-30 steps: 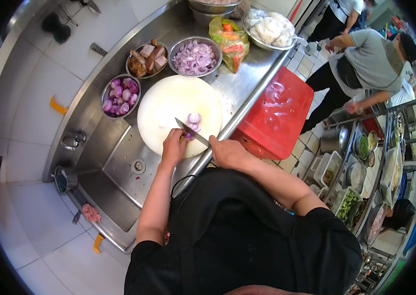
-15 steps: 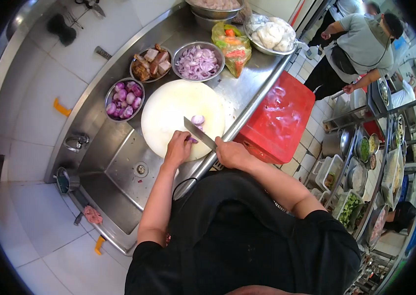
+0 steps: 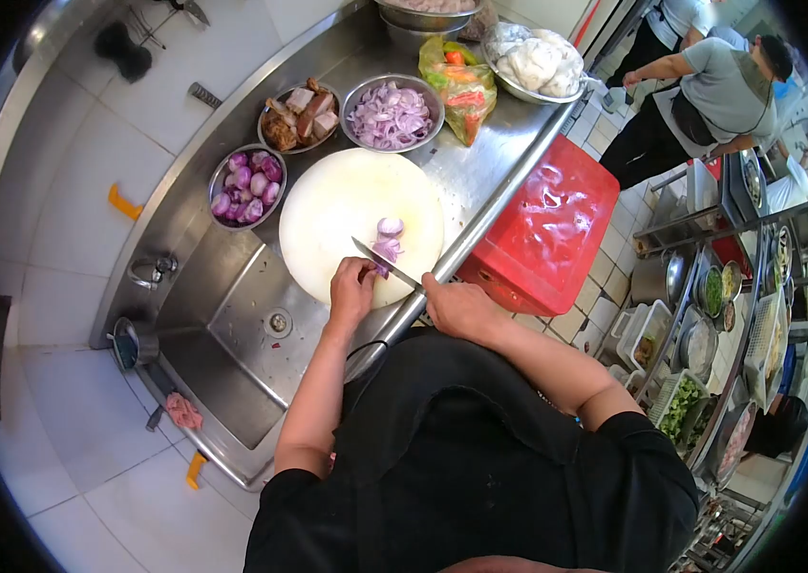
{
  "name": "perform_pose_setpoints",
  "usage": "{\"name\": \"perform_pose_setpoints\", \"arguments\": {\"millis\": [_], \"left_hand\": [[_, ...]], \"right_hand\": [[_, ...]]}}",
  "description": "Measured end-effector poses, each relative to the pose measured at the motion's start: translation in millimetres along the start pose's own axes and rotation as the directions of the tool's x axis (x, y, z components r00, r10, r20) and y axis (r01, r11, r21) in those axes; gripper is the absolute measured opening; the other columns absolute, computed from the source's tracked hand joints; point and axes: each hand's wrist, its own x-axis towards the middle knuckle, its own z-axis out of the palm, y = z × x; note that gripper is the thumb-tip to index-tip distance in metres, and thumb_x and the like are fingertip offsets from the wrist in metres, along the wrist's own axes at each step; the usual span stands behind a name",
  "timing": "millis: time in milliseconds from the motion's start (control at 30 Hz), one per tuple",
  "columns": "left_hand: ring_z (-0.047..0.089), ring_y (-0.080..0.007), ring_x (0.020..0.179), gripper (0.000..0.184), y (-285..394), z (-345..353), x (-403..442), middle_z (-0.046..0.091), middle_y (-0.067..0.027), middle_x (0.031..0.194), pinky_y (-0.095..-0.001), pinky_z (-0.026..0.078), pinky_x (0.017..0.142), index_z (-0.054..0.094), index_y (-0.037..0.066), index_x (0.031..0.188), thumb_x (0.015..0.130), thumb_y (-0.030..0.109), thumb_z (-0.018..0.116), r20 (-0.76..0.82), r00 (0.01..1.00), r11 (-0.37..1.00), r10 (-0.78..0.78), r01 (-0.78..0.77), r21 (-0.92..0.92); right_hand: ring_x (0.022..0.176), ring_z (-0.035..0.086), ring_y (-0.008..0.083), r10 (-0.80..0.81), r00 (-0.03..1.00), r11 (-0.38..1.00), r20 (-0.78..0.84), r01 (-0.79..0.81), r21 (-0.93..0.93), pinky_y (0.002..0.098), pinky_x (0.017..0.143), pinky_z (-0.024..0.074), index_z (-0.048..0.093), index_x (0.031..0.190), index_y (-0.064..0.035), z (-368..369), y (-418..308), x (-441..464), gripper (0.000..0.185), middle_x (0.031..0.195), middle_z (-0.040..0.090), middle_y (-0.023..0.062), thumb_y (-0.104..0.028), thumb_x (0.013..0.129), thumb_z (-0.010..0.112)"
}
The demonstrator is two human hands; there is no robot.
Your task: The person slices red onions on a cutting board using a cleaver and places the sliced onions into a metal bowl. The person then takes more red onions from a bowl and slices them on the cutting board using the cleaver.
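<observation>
Knife [image 3: 400, 274] gripped in the right hand [image 3: 459, 309]; left hand [image 3: 351, 289] curled down, holding purple onion [image 3: 383, 271] against the white board [image 3: 323, 215]

At the front edge of a stainless-steel worktop [image 3: 461, 180], the right hand [image 3: 461, 307] grips a steel knife [image 3: 391, 266], its blade beside pale purple onion pieces [image 3: 389, 246] on a round white cutting board [image 3: 323, 215]. The left hand [image 3: 353, 288] holds a purple piece [image 3: 383, 271] near the blade. Toward the back edge, round metal bowls [image 3: 436, 119] hold purple onions [image 3: 251, 184], brown meat chunks [image 3: 304, 116] and sliced onion [image 3: 391, 116].
</observation>
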Motion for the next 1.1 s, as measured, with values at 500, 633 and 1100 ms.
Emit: {"name": "perform_pose_setpoints", "arguments": {"millis": [500,633,1100], "left_hand": [[0.071,-0.0387,0.100,0.014,-4.2,0.7,-2.7,0.071,-0.0184,0.108,-0.0453,0.058,0.088,0.073,0.001,0.108,0.095,0.006,0.073,0.021,0.996,0.995,0.090,-0.091,0.038],[0.071,-0.0387,0.100,0.015,-7.0,0.8,-5.5,0.071,-0.0180,0.108,-0.0456,0.058,0.088,0.074,0.001,0.109,0.095,0.006,0.073,0.009,0.994,0.993,0.110,-0.110,0.029],[0.072,-0.0360,0.095,0.013,-10.5,4.6,-3.9,0.073,-0.0172,0.103,-0.0437,0.058,0.086,0.076,0.001,0.104,0.092,0.007,0.076,-0.054,0.987,0.988,0.148,-0.145,0.057]], "right_hand": [[0.080,0.074,0.0484,-0.038,0.996,0.999,0.085,0.041,-0.033,0.0602,0.072,0.0579,0.052,0.123,0.0018,2.6,3.7,8.1,0.028,0.084,0.074,0.0258,-0.013,0.099,0.054],[0.080,0.074,0.0483,-0.027,0.997,0.999,0.079,0.029,-0.017,0.0612,0.072,0.0574,0.052,0.118,0.0009,-7.8,-3.7,7.3,0.024,0.084,0.074,0.0264,-0.014,0.100,0.054],[0.087,0.076,0.0459,0.012,0.994,1.000,0.106,-0.010,-0.018,0.0606,0.075,0.0587,0.054,0.132,0.0043,11.1,2.1,8.1,0.038,0.092,0.076,0.0265,-0.016,0.100,0.055]]}}
